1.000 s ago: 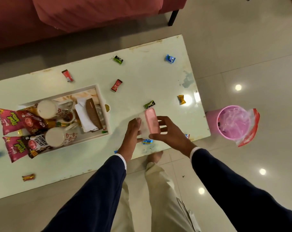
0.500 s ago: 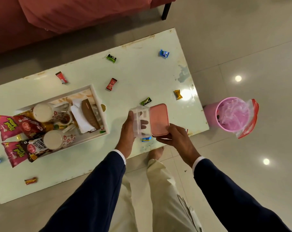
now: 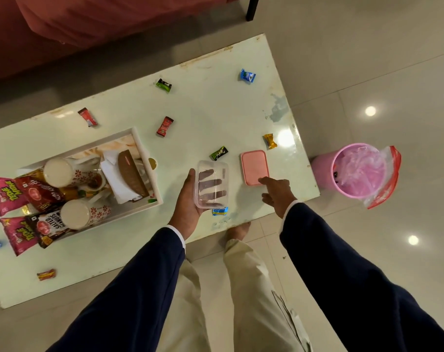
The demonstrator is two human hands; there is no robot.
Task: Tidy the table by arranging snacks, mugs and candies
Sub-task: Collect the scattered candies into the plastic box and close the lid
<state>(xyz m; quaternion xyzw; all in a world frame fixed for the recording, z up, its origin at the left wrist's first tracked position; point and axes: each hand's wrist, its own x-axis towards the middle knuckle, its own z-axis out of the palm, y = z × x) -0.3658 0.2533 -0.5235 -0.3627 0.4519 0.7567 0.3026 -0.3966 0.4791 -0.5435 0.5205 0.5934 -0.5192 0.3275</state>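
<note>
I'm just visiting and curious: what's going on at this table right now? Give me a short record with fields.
Left hand: holds a clear plastic box, open and empty, fingers showing through it
Right hand: empty, fingertips at the near edge of the pink lid
Pink lid: lying flat on the table, apart from the box
Loose candies: scattered, e.g. green, red, gold, blue
Tray: holds two mugs and snack packets
Pink bin: on the floor past the table's right end

Two pink snack packets read "TEDHE MEDHE"; a brown packet reads "SALTED".
</note>
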